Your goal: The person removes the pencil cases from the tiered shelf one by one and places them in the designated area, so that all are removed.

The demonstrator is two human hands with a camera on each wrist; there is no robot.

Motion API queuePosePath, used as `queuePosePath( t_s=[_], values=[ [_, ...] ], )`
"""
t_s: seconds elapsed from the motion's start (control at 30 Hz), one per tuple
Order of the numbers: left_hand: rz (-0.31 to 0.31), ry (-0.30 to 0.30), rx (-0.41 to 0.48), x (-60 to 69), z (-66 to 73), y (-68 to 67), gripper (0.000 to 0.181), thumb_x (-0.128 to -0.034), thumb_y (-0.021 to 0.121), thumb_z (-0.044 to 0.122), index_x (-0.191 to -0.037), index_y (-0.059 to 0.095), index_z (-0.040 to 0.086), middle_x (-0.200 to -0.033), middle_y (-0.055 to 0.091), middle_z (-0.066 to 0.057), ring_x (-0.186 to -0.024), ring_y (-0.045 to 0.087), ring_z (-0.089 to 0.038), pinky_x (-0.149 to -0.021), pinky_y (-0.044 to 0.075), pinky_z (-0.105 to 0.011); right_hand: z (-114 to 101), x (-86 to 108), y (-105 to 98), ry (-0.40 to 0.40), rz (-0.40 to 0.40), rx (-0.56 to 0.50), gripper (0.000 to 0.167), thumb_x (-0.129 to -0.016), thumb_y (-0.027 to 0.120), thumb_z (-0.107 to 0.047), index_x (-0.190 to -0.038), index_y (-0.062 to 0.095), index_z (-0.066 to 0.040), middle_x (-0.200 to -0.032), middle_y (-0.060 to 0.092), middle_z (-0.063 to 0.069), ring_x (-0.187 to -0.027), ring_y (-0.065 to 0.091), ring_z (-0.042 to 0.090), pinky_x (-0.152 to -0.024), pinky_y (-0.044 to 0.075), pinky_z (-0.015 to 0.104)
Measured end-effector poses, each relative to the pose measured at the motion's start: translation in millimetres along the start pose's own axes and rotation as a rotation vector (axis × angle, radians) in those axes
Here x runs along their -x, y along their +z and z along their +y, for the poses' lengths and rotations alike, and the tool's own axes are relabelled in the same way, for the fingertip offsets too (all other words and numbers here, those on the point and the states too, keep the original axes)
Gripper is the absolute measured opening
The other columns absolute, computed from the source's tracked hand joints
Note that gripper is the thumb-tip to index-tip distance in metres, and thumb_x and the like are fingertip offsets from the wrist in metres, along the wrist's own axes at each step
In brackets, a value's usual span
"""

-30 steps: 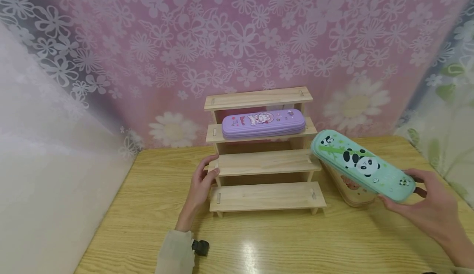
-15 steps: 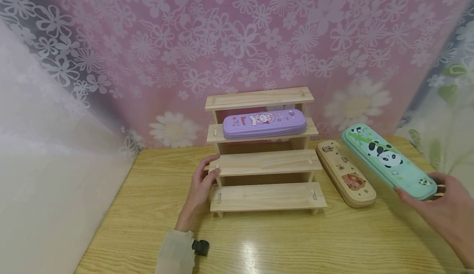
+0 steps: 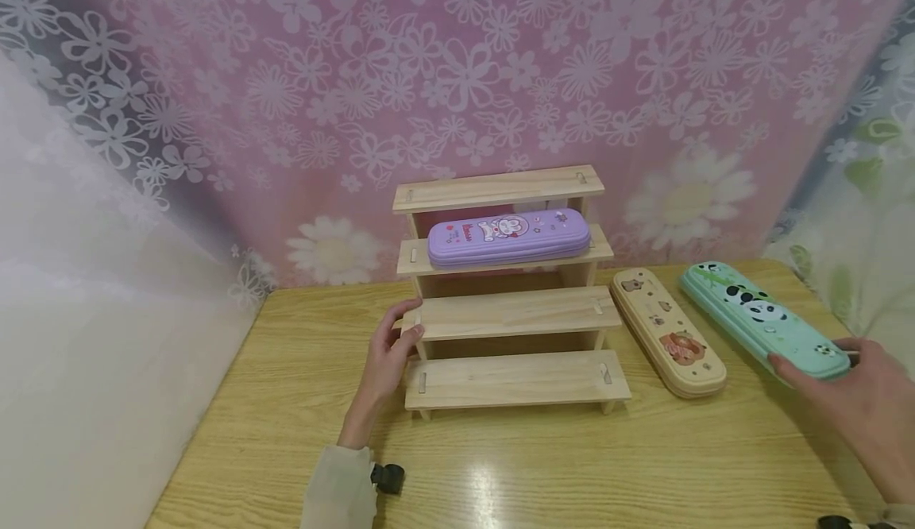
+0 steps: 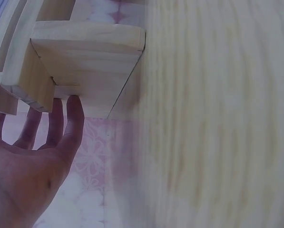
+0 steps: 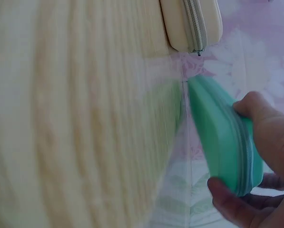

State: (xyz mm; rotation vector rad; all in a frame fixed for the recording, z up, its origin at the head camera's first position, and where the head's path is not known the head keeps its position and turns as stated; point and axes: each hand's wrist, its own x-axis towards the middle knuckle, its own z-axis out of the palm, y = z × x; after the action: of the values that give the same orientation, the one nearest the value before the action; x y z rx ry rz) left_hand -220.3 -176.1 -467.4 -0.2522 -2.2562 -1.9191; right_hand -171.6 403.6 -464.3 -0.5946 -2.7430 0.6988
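Note:
My right hand (image 3: 861,382) grips the near end of a mint-green pencil case (image 3: 768,318) with a panda print. In the right wrist view the thumb lies on one side of the green case (image 5: 222,137) and the fingers on the other, its near end tilted off the table. My left hand (image 3: 386,354) holds the left edge of a tiered wooden shelf (image 3: 511,314), thumb on a lower step. The left wrist view shows its fingers (image 4: 75,118) curled at the shelf's side. A purple pencil case (image 3: 509,237) lies on the second step from the top.
A beige pencil case (image 3: 668,330) with printed animals lies on the table (image 3: 543,465), between the shelf and the green case. Behind stands a pink flowered curtain (image 3: 465,100). A white curtain (image 3: 107,314) hangs on the left, a pale leafy one (image 3: 879,195) on the right.
My right hand has carried the green pencil case right, away from the shelf, and lowered it toward the table. The beige case is uncovered. My left hand stays on the shelf.

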Motion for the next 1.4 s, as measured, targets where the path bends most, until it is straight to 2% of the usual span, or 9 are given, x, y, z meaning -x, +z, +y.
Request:
queuePosePath(
  t_s=[0.27, 0.53, 0.67, 0.8, 1.0, 1.1, 1.2, 1.33, 1.4],
  values=[
    [0.003, -0.001, -0.005, -0.1, -1.4, 0.1, 0.039, -0.1037, 0.057, 0.014, -0.141, 0.058, 0.023, -0.151, 0.047, -0.001, -0.098, 0.06, -0.029, -0.082, 0.059, -0.034, 1.3, -1.6, 4.5, -0.014, 0.003, 0.063, 0.094, -0.087, 0.071, -0.058, -0.138, 0.037, 0.013, -0.119, 0.047, 0.047, -0.097, 0.052, 0.058, -0.064, 0.038, 0.048],
    [0.005, -0.003, -0.005, -0.1, -1.7, -0.2, 0.038, -0.1038, 0.057, 0.014, -0.141, 0.058, 0.023, -0.151, 0.047, 0.0, -0.1, 0.061, -0.033, -0.082, 0.059, -0.032, 8.0, -0.2, 9.0, -0.169, -0.03, 0.062, 0.082, -0.086, 0.077, -0.046, -0.133, 0.046, 0.014, -0.109, 0.056, 0.045, -0.086, 0.062, 0.052, -0.057, 0.038, 0.031],
    [-0.001, -0.002, 0.003, -0.5, -0.8, 0.0, 0.039, -0.1037, 0.057, 0.014, -0.141, 0.058, 0.023, -0.15, 0.047, -0.002, -0.1, 0.061, -0.031, -0.082, 0.06, -0.035, 5.7, -0.2, 9.7, -0.212, -0.036, 0.083, 0.079, -0.086, 0.078, -0.048, -0.131, 0.054, 0.012, -0.108, 0.061, 0.046, -0.088, 0.066, 0.055, -0.055, 0.039, 0.032],
    [-0.011, -0.001, 0.011, -0.8, -0.2, -0.4, 0.039, -0.1038, 0.056, 0.014, -0.141, 0.058, 0.023, -0.149, 0.046, -0.003, -0.099, 0.061, -0.029, -0.082, 0.06, -0.036, 3.3, 0.6, 9.5, -0.242, -0.02, 0.1, 0.081, -0.088, 0.074, -0.053, -0.133, 0.055, 0.013, -0.107, 0.061, 0.046, -0.089, 0.063, 0.056, -0.059, 0.045, 0.045],
    [-0.012, -0.019, 0.012, -0.8, 0.2, -1.4, 0.037, -0.1045, 0.056, 0.017, -0.14, 0.058, 0.025, -0.151, 0.043, 0.0, -0.099, 0.059, -0.025, -0.081, 0.059, -0.031, -7.6, 3.4, 7.7, -0.292, 0.049, 0.031, 0.076, -0.095, 0.068, -0.048, -0.143, 0.05, 0.007, -0.127, 0.05, 0.047, -0.101, 0.051, 0.059, -0.076, 0.044, 0.067],
    [-0.008, -0.032, 0.015, -1.2, 0.0, -1.3, 0.036, -0.1045, 0.056, 0.017, -0.14, 0.059, 0.025, -0.15, 0.043, 0.001, -0.098, 0.059, -0.022, -0.081, 0.059, -0.03, -20.4, 5.4, 4.9, -0.373, 0.115, -0.048, 0.064, -0.093, 0.074, -0.039, -0.137, 0.058, 0.005, -0.13, 0.053, 0.043, -0.101, 0.054, 0.057, -0.069, 0.052, 0.034],
    [-0.006, -0.039, 0.014, -1.1, 0.3, -1.5, 0.036, -0.1042, 0.057, 0.018, -0.14, 0.059, 0.025, -0.15, 0.043, -0.001, -0.098, 0.059, -0.021, -0.081, 0.059, -0.03, -35.4, 7.1, 5.0, -0.472, 0.201, -0.166, 0.052, -0.086, 0.081, -0.026, -0.128, 0.068, 0.001, -0.129, 0.062, 0.03, -0.117, 0.061, 0.014, -0.068, 0.035, 0.002],
    [-0.002, -0.045, 0.019, -0.9, 0.5, -1.2, 0.036, -0.1041, 0.058, 0.019, -0.139, 0.059, 0.024, -0.148, 0.043, -0.003, -0.1, 0.059, -0.022, -0.082, 0.059, -0.03, -57.8, 7.8, 7.1, -0.611, 0.289, -0.321, 0.042, -0.079, 0.085, -0.011, -0.119, 0.074, -0.002, -0.128, 0.062, -0.019, -0.113, 0.036, -0.03, -0.083, 0.027, -0.007],
    [0.0, -0.043, 0.025, -1.0, 0.6, -1.0, 0.036, -0.1042, 0.058, 0.02, -0.139, 0.059, 0.023, -0.148, 0.043, -0.004, -0.101, 0.06, -0.023, -0.082, 0.059, -0.03, -70.5, 7.7, 5.9, -0.66, 0.296, -0.365, 0.043, -0.079, 0.085, -0.008, -0.119, 0.074, -0.002, -0.127, 0.05, -0.035, -0.116, 0.038, -0.029, -0.086, 0.028, -0.007]
  ],
)
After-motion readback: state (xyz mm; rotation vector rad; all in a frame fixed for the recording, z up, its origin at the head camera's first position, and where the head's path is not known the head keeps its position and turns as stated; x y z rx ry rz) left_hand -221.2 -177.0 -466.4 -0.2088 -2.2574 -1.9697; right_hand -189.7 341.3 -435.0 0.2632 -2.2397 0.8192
